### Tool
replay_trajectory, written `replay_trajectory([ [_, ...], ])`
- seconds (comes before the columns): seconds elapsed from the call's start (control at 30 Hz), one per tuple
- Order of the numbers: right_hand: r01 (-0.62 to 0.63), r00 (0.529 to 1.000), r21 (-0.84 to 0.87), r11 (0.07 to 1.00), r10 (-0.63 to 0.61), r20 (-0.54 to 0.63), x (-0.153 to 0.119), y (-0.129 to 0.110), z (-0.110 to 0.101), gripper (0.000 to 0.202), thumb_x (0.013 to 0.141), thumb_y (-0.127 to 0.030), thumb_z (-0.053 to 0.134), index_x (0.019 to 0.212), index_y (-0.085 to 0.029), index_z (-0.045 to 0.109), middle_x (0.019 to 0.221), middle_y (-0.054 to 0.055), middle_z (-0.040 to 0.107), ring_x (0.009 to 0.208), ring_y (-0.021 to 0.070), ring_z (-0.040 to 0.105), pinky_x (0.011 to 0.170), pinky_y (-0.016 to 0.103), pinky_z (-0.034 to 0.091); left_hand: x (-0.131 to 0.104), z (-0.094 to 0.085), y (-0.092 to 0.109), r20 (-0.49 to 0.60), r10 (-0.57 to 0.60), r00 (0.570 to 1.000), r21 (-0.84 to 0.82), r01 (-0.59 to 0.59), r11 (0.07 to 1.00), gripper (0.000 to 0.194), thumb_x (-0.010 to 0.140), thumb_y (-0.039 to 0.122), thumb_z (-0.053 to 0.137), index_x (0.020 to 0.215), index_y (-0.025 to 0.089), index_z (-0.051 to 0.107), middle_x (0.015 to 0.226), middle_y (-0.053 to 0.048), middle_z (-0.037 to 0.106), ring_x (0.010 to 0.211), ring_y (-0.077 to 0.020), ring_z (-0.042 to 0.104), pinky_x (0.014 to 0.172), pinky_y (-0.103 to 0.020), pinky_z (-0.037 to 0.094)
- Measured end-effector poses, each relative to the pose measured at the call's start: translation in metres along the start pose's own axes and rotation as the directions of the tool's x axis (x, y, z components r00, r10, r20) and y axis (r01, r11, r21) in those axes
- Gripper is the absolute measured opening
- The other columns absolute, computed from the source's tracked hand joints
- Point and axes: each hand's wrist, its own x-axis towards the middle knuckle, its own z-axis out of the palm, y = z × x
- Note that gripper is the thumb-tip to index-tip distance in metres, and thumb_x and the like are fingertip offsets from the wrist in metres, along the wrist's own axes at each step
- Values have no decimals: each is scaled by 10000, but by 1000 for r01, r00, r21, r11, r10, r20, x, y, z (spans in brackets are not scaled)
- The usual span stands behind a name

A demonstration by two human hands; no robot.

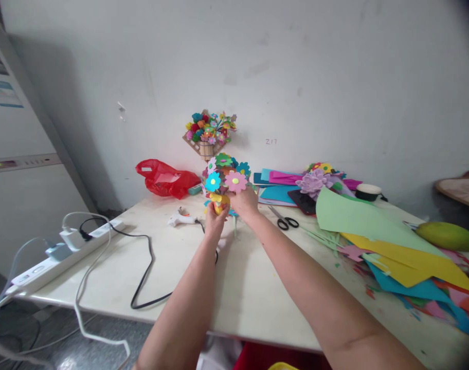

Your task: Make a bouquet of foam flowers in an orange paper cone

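A bunch of colourful foam flowers point(235, 181) stands upright at the middle of the table, with blue, pink, green and lilac blooms. My left hand point(216, 220) is wrapped round the small yellow pot point(220, 205) beneath the blooms. Just under the pink flower, my right hand point(245, 201) reaches in from the right; its fingertips are hidden among the flowers, so what they hold cannot be made out. A white glue gun point(181, 219) lies left of my left hand. Black-handled scissors point(287, 222) rest to the right of my right hand.
On the white table point(253, 293), a power strip point(65, 257) and cables lie at left. A red plastic bag point(167, 180) is behind. Coloured foam sheets point(373, 226) and scraps pile up at right, near a green-yellow fruit point(448, 236). A flower basket point(206, 149) hangs on the wall.
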Motion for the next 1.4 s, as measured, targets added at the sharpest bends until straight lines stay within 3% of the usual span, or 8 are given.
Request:
replay_trajectory([
  [0.2,-63,998,12,998,63,-12,-2,1,1,328,872,-393,455,948,-202,711,877,100,710,832,233,648,682,294,466,0,-1,-1,2,1,1000,-2,-1,1000,413,602,364,697,863,202,420,677,53,530,521,-95,536,443,-199,395],
  [0.3,-30,999,4,1000,30,-44,-3,1,2,320,879,-356,451,930,-186,717,872,107,710,843,236,650,699,297,462,1,-1,-2,9,-9,1000,-9,9,1000,420,600,375,702,858,204,419,673,54,529,513,-90,529,437,-194,389],
  [0.4,-11,1000,0,1000,11,-26,-3,1,3,298,872,-331,467,940,-180,715,889,115,706,823,237,655,667,291,453,1,-1,-3,8,5,1000,-25,-5,1000,429,598,384,704,869,203,424,689,48,535,528,-93,537,438,-192,388],
  [0.6,-86,996,34,996,85,23,-4,-1,1,333,899,-355,421,972,-199,706,905,101,706,828,218,648,650,273,442,1,0,-4,-3,13,1000,-29,-13,999,407,593,343,690,870,199,428,674,54,525,524,-88,522,442,-190,385],
  [0.8,-38,999,84,996,35,37,-7,-2,0,279,876,-321,451,954,-248,709,886,60,700,864,210,627,688,279,440,1,1,-4,18,9,1000,-55,-8,998,387,583,296,667,864,200,419,659,60,523,505,-89,527,437,-194,375],
  [0.97,-64,998,53,997,63,27,-9,-2,1,320,900,-328,409,968,-236,708,898,68,694,877,211,617,726,288,437,1,0,-2,26,0,1000,-40,1,999,386,572,284,672,855,196,425,665,56,538,507,-89,535,442,-191,379],
  [1.4,6,995,11,1000,-7,95,-9,-6,-4,337,919,-325,383,1043,-242,685,975,65,698,926,212,623,731,282,437,1,1,-4,18,24,1000,-90,-23,996,408,550,266,687,877,199,451,672,60,540,518,-80,519,458,-187,377],
])
